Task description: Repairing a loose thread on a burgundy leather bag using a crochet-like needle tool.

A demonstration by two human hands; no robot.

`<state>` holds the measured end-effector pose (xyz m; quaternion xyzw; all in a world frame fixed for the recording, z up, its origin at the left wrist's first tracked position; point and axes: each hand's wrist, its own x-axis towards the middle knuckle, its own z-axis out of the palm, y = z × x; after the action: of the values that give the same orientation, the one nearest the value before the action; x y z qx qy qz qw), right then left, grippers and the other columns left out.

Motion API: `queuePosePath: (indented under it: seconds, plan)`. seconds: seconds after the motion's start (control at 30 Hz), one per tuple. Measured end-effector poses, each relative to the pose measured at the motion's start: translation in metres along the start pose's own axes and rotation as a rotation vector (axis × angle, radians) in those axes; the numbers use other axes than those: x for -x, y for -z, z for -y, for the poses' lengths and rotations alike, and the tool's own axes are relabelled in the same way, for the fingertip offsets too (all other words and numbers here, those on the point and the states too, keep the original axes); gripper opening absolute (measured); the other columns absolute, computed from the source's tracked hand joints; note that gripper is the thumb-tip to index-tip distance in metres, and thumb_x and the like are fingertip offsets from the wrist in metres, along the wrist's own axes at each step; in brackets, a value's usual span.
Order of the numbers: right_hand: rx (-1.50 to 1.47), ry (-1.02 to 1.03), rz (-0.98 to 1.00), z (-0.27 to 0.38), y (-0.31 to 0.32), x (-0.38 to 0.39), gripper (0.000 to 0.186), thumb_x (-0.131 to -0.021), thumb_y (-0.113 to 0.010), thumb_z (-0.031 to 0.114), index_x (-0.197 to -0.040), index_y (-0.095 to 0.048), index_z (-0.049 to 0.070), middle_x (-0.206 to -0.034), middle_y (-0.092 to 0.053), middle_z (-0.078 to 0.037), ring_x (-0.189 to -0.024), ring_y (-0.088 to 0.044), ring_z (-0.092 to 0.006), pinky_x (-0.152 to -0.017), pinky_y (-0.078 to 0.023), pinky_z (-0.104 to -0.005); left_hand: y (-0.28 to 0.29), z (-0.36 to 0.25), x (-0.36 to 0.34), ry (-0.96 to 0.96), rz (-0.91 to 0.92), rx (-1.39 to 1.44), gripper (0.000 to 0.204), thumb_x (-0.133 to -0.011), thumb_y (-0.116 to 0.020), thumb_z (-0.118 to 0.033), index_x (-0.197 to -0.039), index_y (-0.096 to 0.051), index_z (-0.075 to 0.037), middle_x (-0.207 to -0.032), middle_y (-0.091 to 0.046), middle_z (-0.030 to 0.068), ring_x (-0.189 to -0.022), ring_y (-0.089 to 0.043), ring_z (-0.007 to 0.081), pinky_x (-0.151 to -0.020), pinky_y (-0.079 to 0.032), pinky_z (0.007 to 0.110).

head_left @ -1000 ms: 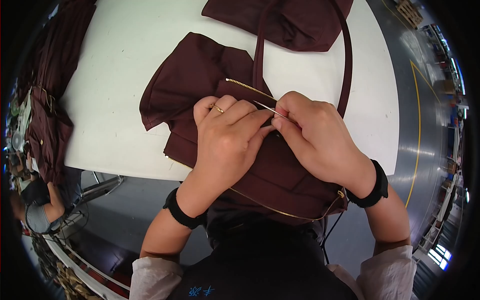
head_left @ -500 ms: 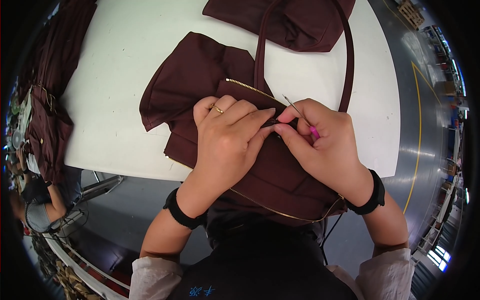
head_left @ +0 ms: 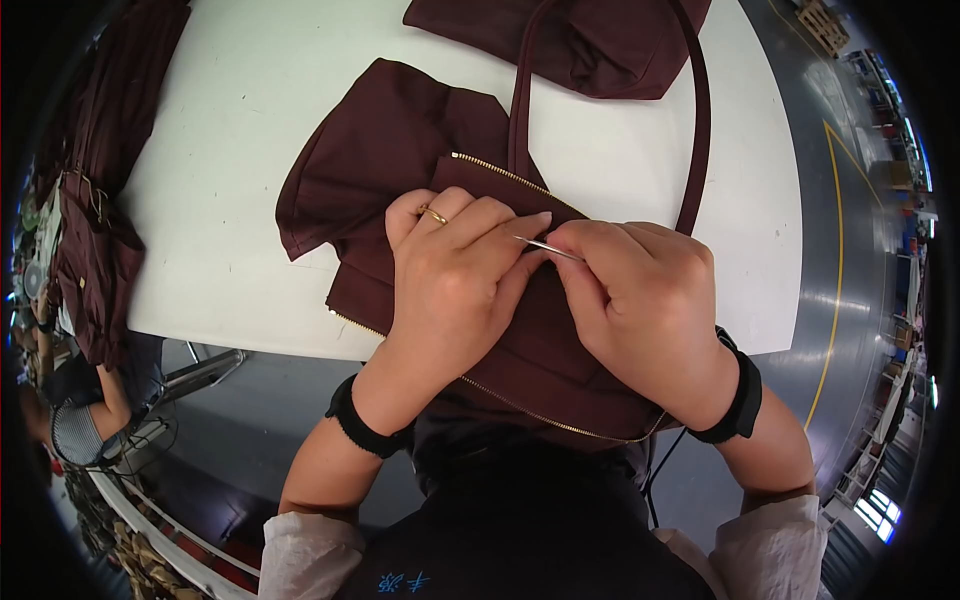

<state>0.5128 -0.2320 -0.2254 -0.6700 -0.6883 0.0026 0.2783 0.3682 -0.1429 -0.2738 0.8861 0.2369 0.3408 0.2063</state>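
A dark maroon fabric bag (head_left: 540, 370) with gold-toothed zipper tape along its edges lies at the near edge of the table, partly over my lap. My left hand (head_left: 450, 265), a ring on one finger, rests on it with thumb and forefinger pinching a fold of the fabric. In my closed right hand (head_left: 645, 295) is a thin pointed metal tool (head_left: 550, 247). Its tip points left, across the fingertips of my left hand; its handle is hidden in my grip. The exact spot under both sets of fingertips is covered.
The white table (head_left: 240, 180) carries another maroon bag piece (head_left: 560, 45) at the far side and a looped strap (head_left: 700, 130). Bundled maroon pieces (head_left: 110, 150) hang at the left. Beyond them a person's arm (head_left: 113, 400) shows. A grey floor (head_left: 800, 200) runs along the right.
My right hand has turned over, and the tool has swung from pointing up and away to pointing left at my left fingertips. Its pink part has gone out of sight. My left hand stays put.
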Motion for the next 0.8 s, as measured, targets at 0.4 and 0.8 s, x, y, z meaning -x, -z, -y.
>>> queuePosePath:
  seconds: [0.4,0.8]
  plan:
    - [-0.219,-0.186,0.111,-0.005,-0.002,-0.006,0.005,-0.082,-0.063,0.002,-0.080,-0.059,0.000,-0.059,-0.060,-0.013,-0.051,-0.061,-0.0299,-0.048,-0.047,-0.0370,-0.003,0.000,-0.002,-0.032,-0.010,-0.040,0.018,-0.069,-0.079,-0.009,-0.086,-0.072,-0.009,-0.080,-0.063,-0.0025,-0.075,-0.054,0.0167,-0.084,-0.033,0.034]
    - [-0.305,-0.262,0.258,-0.006,0.004,-0.011,0.008,-0.086,-0.060,0.004,-0.084,-0.055,-0.002,-0.066,-0.063,-0.016,-0.058,-0.063,-0.0350,-0.054,-0.048,-0.0427,-0.002,0.002,0.000,-0.025,-0.027,-0.026,0.018,-0.069,-0.080,-0.011,-0.086,-0.072,-0.010,-0.078,-0.063,-0.0025,-0.075,-0.054,0.0162,-0.084,-0.034,0.033]
